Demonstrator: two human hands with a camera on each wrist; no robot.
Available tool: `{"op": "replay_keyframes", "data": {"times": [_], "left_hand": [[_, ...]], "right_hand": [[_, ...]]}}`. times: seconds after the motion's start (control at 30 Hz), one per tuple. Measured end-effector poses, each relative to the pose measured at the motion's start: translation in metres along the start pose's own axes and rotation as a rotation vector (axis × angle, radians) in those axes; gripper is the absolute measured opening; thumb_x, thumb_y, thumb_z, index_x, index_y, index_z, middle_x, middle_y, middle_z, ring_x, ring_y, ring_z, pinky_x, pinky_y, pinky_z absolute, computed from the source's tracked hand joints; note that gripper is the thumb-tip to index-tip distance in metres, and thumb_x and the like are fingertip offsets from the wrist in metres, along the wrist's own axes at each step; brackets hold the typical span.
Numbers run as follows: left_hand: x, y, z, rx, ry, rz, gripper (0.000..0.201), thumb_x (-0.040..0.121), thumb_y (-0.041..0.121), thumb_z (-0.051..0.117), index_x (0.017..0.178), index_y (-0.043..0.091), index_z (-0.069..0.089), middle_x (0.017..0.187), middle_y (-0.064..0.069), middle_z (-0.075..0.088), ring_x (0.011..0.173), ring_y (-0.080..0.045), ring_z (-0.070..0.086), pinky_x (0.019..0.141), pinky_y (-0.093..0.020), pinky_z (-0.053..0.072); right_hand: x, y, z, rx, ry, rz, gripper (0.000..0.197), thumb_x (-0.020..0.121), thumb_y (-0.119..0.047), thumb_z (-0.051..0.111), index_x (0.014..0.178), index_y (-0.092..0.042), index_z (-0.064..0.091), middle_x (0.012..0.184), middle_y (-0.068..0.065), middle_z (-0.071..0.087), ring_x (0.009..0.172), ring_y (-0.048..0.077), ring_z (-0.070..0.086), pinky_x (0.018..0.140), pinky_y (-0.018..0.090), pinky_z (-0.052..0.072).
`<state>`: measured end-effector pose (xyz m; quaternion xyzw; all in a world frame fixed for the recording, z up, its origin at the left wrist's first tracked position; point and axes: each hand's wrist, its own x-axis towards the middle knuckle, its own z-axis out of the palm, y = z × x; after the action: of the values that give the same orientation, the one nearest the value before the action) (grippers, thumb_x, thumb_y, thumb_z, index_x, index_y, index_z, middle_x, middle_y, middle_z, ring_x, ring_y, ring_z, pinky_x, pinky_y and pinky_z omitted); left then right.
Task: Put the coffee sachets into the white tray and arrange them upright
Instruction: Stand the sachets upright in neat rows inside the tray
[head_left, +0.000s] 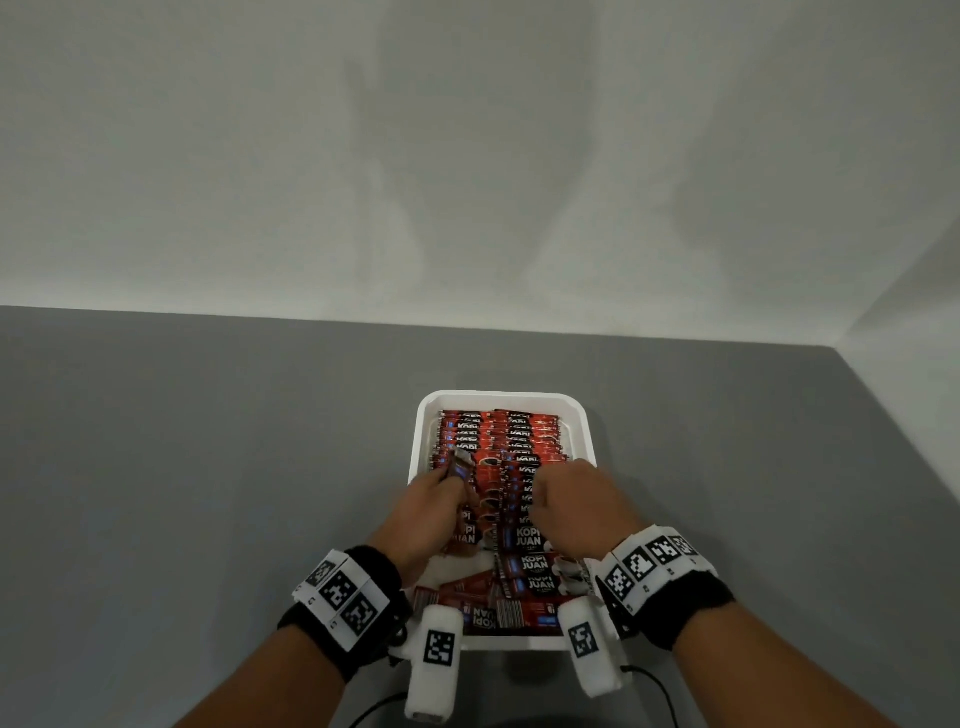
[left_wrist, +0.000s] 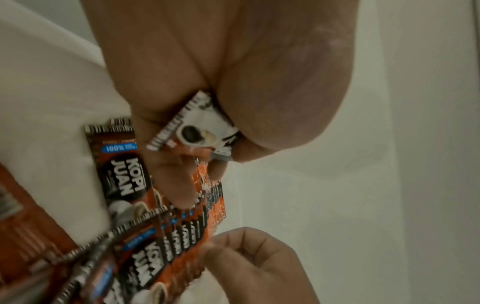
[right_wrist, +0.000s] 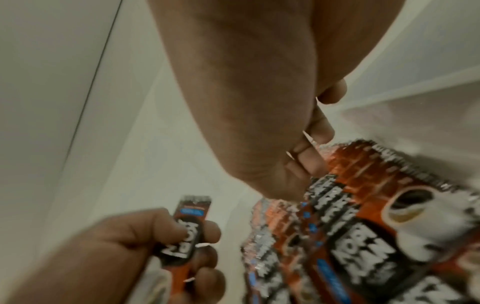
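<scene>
Head view | step: standing sachets in white tray (head_left: 423, 415) | left hand (head_left: 431, 512) grip pinches one sachet (head_left: 460, 465), tray's 9 o'clock | right hand (head_left: 569, 512) curled on row (head_left: 519, 499), hold unclear | next: slot sachet upright.

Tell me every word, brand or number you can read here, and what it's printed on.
"KOPI JUAN": on the red coffee sachets in the white tray, and on the sachet the left hand holds.
"100%": on a sachet's blue band; the words after it are blurred.
Smaller sachet print: too small to read.
Wristbands: square black-and-white codes, no words.
</scene>
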<state>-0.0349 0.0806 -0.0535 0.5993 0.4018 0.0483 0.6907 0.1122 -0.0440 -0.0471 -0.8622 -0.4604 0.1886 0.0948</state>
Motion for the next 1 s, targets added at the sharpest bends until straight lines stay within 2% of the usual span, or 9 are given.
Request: {"op": "replay_keyframes", "data": {"times": [0.1, 0.27, 0.37, 0.43, 0.57, 0.67, 0.77, 0.9, 1.0], "left_hand": [[0.000, 0.005, 0.002, -0.254, 0.017, 0.090, 0.022, 0.099, 0.000, 0.048, 0.109, -0.001, 0.067, 0.104, -0.021, 0.074, 0.092, -0.039, 0.072, 0.082, -0.050, 0.061], [-0.003, 0.012, 0.006, -0.400, 0.046, 0.178, 0.020, 0.095, -0.001, 0.061, 0.114, -0.002, 0.068, 0.104, -0.023, 0.074, 0.092, -0.038, 0.074, 0.073, -0.040, 0.060], [-0.005, 0.015, 0.000, -0.438, 0.110, 0.185, 0.010, 0.096, 0.000, 0.060, 0.097, 0.004, 0.069, 0.081, -0.011, 0.074, 0.066, -0.017, 0.071, 0.054, -0.027, 0.053], [-0.005, 0.013, -0.004, -0.437, 0.134, 0.176, 0.012, 0.097, 0.000, 0.058, 0.093, 0.006, 0.067, 0.072, -0.007, 0.069, 0.056, -0.012, 0.065, 0.049, -0.024, 0.049], [-0.005, 0.012, -0.010, -0.413, 0.159, 0.163, 0.008, 0.094, 0.004, 0.060, 0.094, 0.004, 0.068, 0.083, -0.015, 0.067, 0.070, -0.022, 0.061, 0.065, -0.035, 0.049], [0.000, 0.014, -0.022, -0.453, 0.283, 0.114, 0.013, 0.094, 0.007, 0.052, 0.090, 0.009, 0.063, 0.062, 0.000, 0.051, 0.057, -0.012, 0.045, 0.052, -0.027, 0.036], [0.002, 0.015, -0.030, -0.481, 0.329, 0.080, 0.023, 0.091, 0.007, 0.040, 0.094, 0.006, 0.063, 0.059, 0.002, 0.041, 0.055, -0.013, 0.040, 0.050, -0.028, 0.034], [0.001, 0.014, -0.026, -0.432, 0.318, 0.121, 0.025, 0.085, 0.003, 0.043, 0.101, 0.000, 0.061, 0.074, -0.015, 0.055, 0.067, -0.025, 0.053, 0.060, -0.033, 0.045], [-0.001, 0.010, -0.024, -0.348, 0.303, 0.159, 0.014, 0.084, -0.005, 0.048, 0.082, 0.006, 0.058, 0.069, -0.012, 0.059, 0.062, -0.023, 0.056, 0.058, -0.032, 0.047]], "right_hand": [[-0.005, -0.014, -0.011, 0.446, 0.038, 0.014, 0.006, 0.091, -0.029, 0.069, 0.088, -0.024, 0.068, 0.082, -0.011, 0.067, 0.077, 0.002, 0.063, 0.068, 0.017, 0.048], [-0.006, -0.033, -0.010, 0.765, 0.111, 0.009, 0.020, 0.083, -0.022, 0.081, 0.098, -0.023, 0.068, 0.079, 0.000, 0.076, 0.070, 0.009, 0.071, 0.074, 0.031, 0.059], [-0.001, -0.028, -0.011, 0.807, 0.166, 0.050, 0.021, 0.077, -0.022, 0.086, 0.093, -0.023, 0.071, 0.079, -0.001, 0.075, 0.074, 0.012, 0.071, 0.075, 0.033, 0.058], [0.000, -0.028, -0.012, 0.799, 0.156, 0.039, 0.017, 0.077, -0.019, 0.086, 0.089, -0.022, 0.074, 0.080, -0.001, 0.075, 0.078, 0.016, 0.071, 0.075, 0.032, 0.058], [0.004, -0.027, -0.015, 0.721, 0.170, 0.012, 0.012, 0.078, -0.018, 0.085, 0.084, -0.022, 0.075, 0.078, -0.003, 0.074, 0.075, 0.012, 0.070, 0.068, 0.021, 0.056], [0.011, -0.017, -0.013, 0.544, 0.095, 0.016, 0.009, 0.082, -0.017, 0.081, 0.080, -0.024, 0.076, 0.076, -0.010, 0.071, 0.069, -0.001, 0.064, 0.064, 0.015, 0.047], [0.017, -0.018, 0.003, 0.344, -0.040, -0.017, 0.008, 0.083, -0.013, 0.076, 0.082, -0.020, 0.080, 0.081, -0.014, 0.072, 0.075, -0.005, 0.062, 0.068, 0.014, 0.043], [0.026, -0.030, 0.024, 0.245, -0.176, -0.044, 0.012, 0.083, -0.012, 0.076, 0.092, -0.017, 0.082, 0.095, -0.006, 0.078, 0.089, 0.006, 0.069, 0.077, 0.015, 0.046], [0.033, -0.034, 0.035, 0.110, -0.209, -0.084, 0.014, 0.081, -0.012, 0.074, 0.092, -0.014, 0.082, 0.095, 0.001, 0.077, 0.090, 0.018, 0.070, 0.084, 0.029, 0.057]]}}
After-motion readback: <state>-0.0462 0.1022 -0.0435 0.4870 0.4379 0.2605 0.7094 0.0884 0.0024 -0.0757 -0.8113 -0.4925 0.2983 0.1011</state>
